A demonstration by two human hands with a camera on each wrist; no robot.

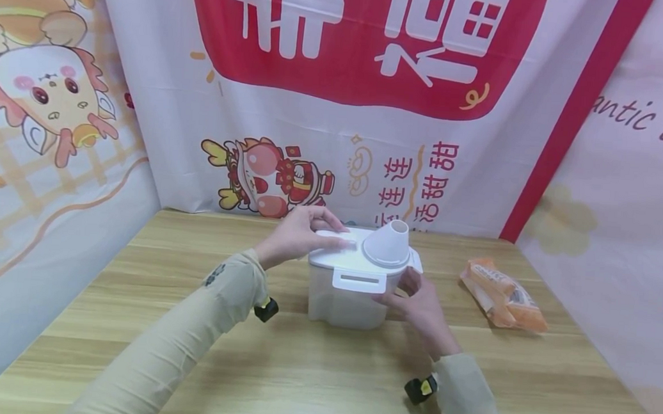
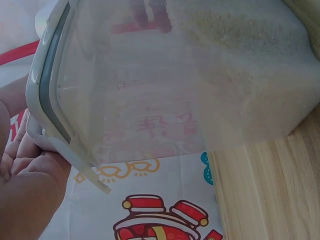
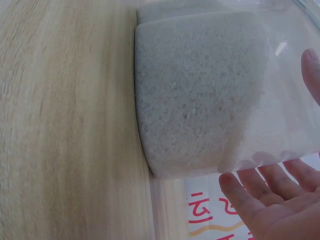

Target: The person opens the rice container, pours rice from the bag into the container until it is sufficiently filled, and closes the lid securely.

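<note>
A translucent plastic rice container (image 1: 338, 307) stands upright on the table under a white lid (image 1: 328, 258). From the lid's right part rises a white cone-shaped spout (image 1: 388, 244). My left hand (image 1: 291, 236) holds the lid's left part, thumb on top and fingers at the far edge. At the container's right side, my right hand (image 1: 419, 309) grips the wall just below the lid, thumb toward the front and fingers round the side. A white clip flap (image 1: 358, 288) sticks out from the lid's front. White rice (image 3: 195, 90) fills the lower part, seen through the wall in the right wrist view.
An orange and white plastic bag (image 1: 501, 296) lies on the wooden table (image 1: 296, 378) to the right of the container. Printed cloths (image 1: 339, 98) hang at the back and both sides. Black wrist cameras (image 1: 266, 309) are strapped to both arms.
</note>
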